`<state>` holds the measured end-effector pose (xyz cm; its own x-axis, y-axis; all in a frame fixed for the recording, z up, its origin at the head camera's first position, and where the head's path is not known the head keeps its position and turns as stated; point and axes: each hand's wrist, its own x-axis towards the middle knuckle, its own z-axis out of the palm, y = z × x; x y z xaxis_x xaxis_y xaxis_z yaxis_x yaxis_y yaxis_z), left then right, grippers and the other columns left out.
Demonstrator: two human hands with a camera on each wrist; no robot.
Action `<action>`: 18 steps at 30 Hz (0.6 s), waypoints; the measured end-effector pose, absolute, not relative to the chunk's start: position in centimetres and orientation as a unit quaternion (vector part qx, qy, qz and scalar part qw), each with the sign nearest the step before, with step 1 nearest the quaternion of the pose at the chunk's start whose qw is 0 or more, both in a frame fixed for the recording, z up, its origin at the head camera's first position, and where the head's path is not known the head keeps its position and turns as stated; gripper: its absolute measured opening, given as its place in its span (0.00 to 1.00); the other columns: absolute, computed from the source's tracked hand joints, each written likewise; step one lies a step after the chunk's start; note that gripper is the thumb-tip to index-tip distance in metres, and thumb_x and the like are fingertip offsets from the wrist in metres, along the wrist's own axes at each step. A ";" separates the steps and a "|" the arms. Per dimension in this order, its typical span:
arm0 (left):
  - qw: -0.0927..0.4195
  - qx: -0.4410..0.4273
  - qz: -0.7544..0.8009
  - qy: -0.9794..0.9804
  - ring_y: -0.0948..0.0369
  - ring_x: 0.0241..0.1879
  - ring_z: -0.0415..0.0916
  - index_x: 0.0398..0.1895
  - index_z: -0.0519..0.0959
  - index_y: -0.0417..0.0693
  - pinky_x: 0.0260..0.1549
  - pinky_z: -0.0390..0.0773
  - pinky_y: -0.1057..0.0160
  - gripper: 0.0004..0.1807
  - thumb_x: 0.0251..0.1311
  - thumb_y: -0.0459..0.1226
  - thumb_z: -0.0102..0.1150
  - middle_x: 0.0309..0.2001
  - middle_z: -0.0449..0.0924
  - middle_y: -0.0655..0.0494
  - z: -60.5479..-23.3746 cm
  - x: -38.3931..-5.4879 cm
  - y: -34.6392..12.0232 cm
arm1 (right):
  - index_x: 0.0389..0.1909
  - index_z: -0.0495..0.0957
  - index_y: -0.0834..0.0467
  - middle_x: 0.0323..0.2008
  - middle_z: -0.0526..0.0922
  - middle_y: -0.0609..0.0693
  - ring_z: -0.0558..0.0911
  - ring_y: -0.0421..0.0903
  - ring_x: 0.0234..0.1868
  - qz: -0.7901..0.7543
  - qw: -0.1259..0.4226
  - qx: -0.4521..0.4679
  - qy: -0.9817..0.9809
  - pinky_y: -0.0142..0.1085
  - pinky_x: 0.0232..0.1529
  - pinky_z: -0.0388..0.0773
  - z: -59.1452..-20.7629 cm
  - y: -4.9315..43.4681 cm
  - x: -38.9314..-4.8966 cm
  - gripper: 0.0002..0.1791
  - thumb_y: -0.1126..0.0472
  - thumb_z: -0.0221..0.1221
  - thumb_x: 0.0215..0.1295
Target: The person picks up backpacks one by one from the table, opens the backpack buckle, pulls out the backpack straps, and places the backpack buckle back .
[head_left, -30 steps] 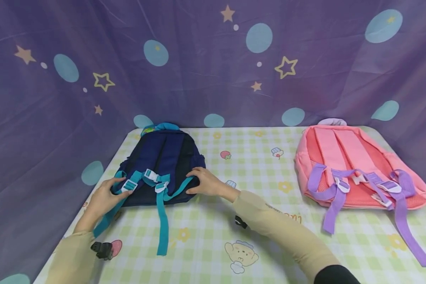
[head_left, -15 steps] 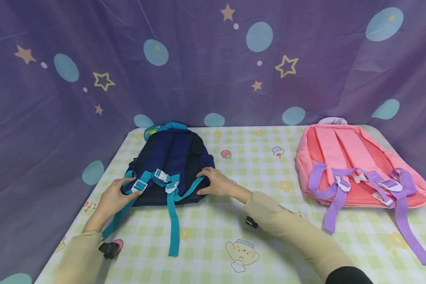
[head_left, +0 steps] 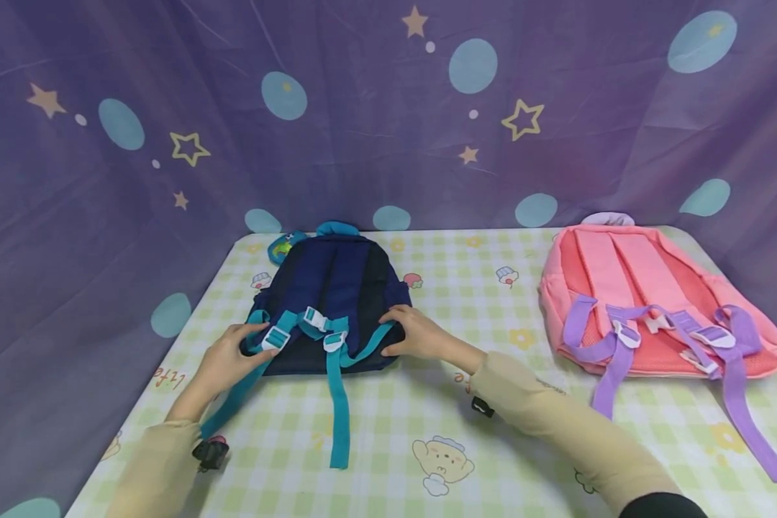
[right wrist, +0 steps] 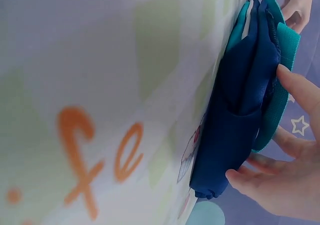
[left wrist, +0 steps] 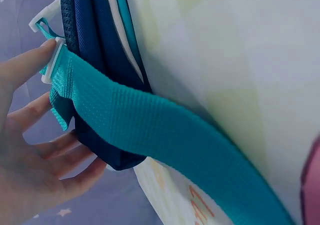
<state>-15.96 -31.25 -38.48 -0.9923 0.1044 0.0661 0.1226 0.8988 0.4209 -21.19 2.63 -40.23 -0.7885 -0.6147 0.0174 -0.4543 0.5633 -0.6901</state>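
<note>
A dark blue backpack lies on the table with its strap side up and its top toward the curtain. My left hand grips its lower left corner, the thumb at a white buckle on the teal strap. On the opposite lower corner, my right hand holds the bag between thumb and fingers. The right wrist view shows that hand's fingers spread along the blue side. One loose teal strap end hangs toward the front; another runs below my left hand.
To the right lies a pink backpack with purple straps, also strap side up. A checked cloth covers the table. Behind it hangs a purple curtain with stars and dots.
Both hands have shifted the dark blue backpack to the right along the table, keeping hold of its lower corners. The pink backpack has stayed in place.
</note>
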 end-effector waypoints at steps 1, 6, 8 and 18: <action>0.024 -0.062 -0.216 -0.974 0.29 0.53 0.69 0.62 0.71 0.33 0.48 0.70 0.33 0.33 0.59 0.44 0.67 0.58 0.66 0.24 -38.5 -16.0 -31.0 | 0.59 0.74 0.65 0.66 0.63 0.70 0.63 0.65 0.68 -0.353 0.113 -0.303 0.878 0.54 0.66 0.62 -40.2 2.9 -21.1 0.28 0.60 0.69 0.59; 0.022 -0.077 -0.217 -0.973 0.30 0.54 0.69 0.62 0.72 0.33 0.48 0.71 0.34 0.32 0.59 0.43 0.67 0.58 0.67 0.24 -38.5 -16.0 -30.0 | 0.58 0.74 0.66 0.65 0.64 0.71 0.64 0.66 0.67 -0.347 0.106 -0.304 0.881 0.53 0.66 0.63 -40.0 4.0 -21.0 0.28 0.61 0.69 0.58; 0.022 -0.083 -0.215 -0.973 0.31 0.54 0.69 0.62 0.72 0.33 0.48 0.71 0.34 0.32 0.59 0.43 0.67 0.58 0.67 0.25 -38.6 -16.1 -29.7 | 0.58 0.74 0.66 0.65 0.64 0.71 0.64 0.66 0.67 -0.342 0.104 -0.304 0.883 0.53 0.66 0.63 -40.0 4.5 -21.0 0.28 0.61 0.69 0.58; 0.025 -0.124 -0.218 -0.968 0.37 0.47 0.75 0.62 0.74 0.37 0.42 0.76 0.39 0.32 0.58 0.44 0.69 0.54 0.71 0.30 -38.8 -16.7 -27.8 | 0.58 0.73 0.69 0.64 0.65 0.72 0.64 0.66 0.67 -0.325 0.104 -0.289 0.894 0.54 0.65 0.63 -39.6 7.0 -20.7 0.28 0.64 0.69 0.57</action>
<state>-16.66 -27.85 -38.77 -0.9680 0.2289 0.1029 0.2509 0.8741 0.4161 -20.73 6.96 -39.61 -0.8107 -0.5855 0.0015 -0.4501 0.6215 -0.6413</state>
